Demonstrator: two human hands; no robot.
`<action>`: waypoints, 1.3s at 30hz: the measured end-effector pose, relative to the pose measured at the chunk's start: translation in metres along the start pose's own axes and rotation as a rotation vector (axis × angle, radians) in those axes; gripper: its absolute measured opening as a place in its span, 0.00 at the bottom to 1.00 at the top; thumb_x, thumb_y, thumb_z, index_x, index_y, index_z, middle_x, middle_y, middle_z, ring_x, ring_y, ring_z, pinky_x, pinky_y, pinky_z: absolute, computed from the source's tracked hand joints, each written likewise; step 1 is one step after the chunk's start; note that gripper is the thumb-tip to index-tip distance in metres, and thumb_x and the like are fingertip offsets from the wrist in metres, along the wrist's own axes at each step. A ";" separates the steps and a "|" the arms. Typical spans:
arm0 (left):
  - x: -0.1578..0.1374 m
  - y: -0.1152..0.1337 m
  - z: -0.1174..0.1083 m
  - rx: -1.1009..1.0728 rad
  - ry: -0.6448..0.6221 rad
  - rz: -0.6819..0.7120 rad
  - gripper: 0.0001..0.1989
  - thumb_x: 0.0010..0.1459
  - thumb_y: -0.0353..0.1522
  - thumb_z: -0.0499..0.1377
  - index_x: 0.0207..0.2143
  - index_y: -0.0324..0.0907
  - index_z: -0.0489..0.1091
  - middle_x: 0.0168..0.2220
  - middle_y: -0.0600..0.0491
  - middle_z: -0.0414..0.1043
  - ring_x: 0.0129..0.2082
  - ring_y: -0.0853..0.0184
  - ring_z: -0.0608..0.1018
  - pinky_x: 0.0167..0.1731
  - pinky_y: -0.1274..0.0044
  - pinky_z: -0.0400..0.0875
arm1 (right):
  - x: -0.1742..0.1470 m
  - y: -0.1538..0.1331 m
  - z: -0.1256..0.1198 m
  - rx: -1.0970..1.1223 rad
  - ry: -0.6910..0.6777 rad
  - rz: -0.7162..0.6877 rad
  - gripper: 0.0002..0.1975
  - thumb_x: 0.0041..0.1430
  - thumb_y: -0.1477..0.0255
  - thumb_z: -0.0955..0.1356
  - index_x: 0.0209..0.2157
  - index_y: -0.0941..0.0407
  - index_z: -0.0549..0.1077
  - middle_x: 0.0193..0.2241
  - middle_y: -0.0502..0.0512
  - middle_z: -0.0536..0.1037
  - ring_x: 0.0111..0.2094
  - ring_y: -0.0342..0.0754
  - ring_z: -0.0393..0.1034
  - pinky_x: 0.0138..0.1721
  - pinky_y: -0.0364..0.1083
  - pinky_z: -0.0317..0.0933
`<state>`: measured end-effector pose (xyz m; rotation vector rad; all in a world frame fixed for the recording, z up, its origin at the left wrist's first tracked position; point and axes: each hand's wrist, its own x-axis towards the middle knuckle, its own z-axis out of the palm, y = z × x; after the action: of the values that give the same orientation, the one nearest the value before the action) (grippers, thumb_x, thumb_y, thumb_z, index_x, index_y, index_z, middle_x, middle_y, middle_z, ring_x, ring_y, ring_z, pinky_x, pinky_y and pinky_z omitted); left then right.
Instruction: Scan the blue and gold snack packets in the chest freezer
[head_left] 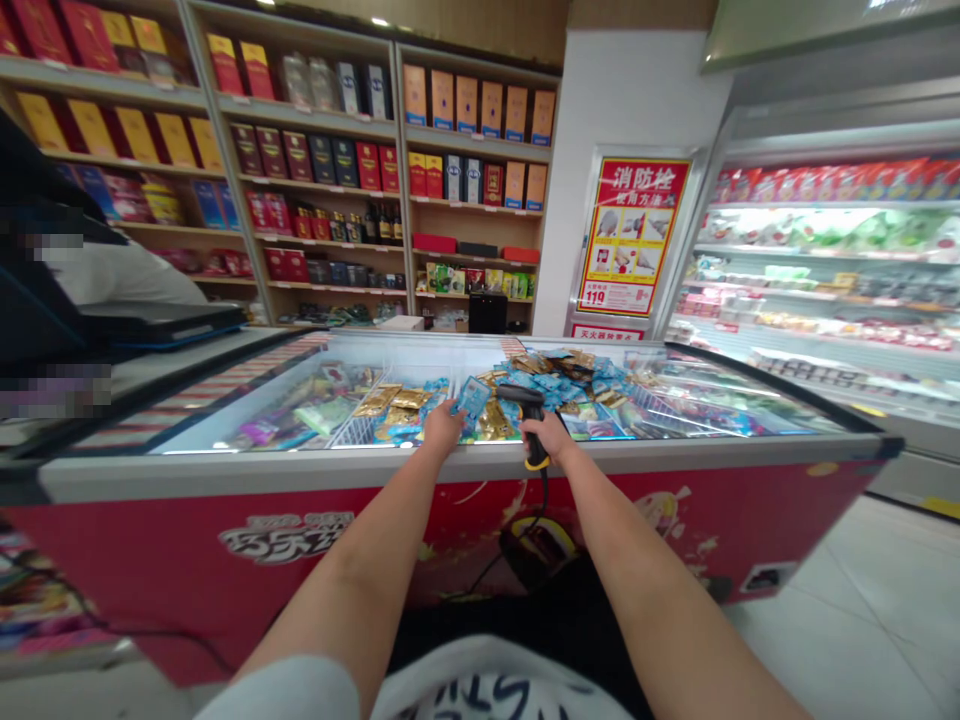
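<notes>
My right hand [549, 438] is wrapped round the handle of a black and yellow barcode scanner [523, 398], its head facing left over the freezer. From its base a black cord hangs down the freezer front. In my left hand [444, 428] a blue ice cream packet [472, 397] is pinched, tilted up just left of the scanner head. Below both hands, gold packets [493, 420] and more blue packets fill the open middle of the chest freezer [360, 470]. A heap of blue and gold packets [562, 375] rises behind the scanner.
Other frozen goods [315, 405] lie at the freezer's left end, beside a white wire divider [358, 430]. Shelves of boxed bottles [322, 160] stand behind. A lit refrigerated display [825, 250] is at the right. A person's white sleeve [124, 270] shows at far left.
</notes>
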<state>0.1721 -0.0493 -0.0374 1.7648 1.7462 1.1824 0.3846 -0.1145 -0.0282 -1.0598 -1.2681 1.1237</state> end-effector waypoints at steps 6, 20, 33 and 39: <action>0.002 -0.003 0.003 -0.019 -0.063 0.018 0.15 0.59 0.33 0.56 0.47 0.38 0.73 0.30 0.51 0.77 0.29 0.68 0.78 0.30 0.80 0.67 | 0.006 0.001 0.007 0.118 -0.018 0.006 0.13 0.37 0.69 0.70 0.28 0.57 0.68 0.15 0.47 0.71 0.14 0.42 0.63 0.17 0.42 0.59; -0.004 0.000 -0.003 -0.033 -0.057 0.044 0.16 0.59 0.32 0.56 0.49 0.38 0.72 0.33 0.49 0.78 0.29 0.67 0.79 0.32 0.78 0.68 | 0.002 0.003 0.011 0.005 0.012 -0.013 0.11 0.37 0.69 0.69 0.27 0.57 0.68 0.14 0.45 0.69 0.13 0.41 0.62 0.16 0.42 0.59; -0.004 -0.002 -0.003 -0.097 -0.056 0.033 0.15 0.60 0.32 0.55 0.48 0.39 0.73 0.33 0.50 0.78 0.30 0.68 0.79 0.32 0.80 0.68 | -0.002 0.000 0.012 0.004 0.016 -0.001 0.09 0.37 0.69 0.69 0.23 0.57 0.67 0.14 0.46 0.69 0.13 0.42 0.61 0.16 0.43 0.59; -0.007 0.001 -0.004 -0.113 -0.061 0.027 0.16 0.60 0.32 0.55 0.49 0.39 0.73 0.32 0.52 0.78 0.29 0.68 0.78 0.30 0.80 0.68 | -0.001 0.002 0.012 -0.003 -0.001 0.000 0.08 0.37 0.69 0.69 0.22 0.57 0.67 0.14 0.47 0.69 0.13 0.41 0.61 0.17 0.43 0.59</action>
<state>0.1700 -0.0577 -0.0365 1.7447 1.5931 1.2009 0.3731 -0.1153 -0.0297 -1.0612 -1.2705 1.1226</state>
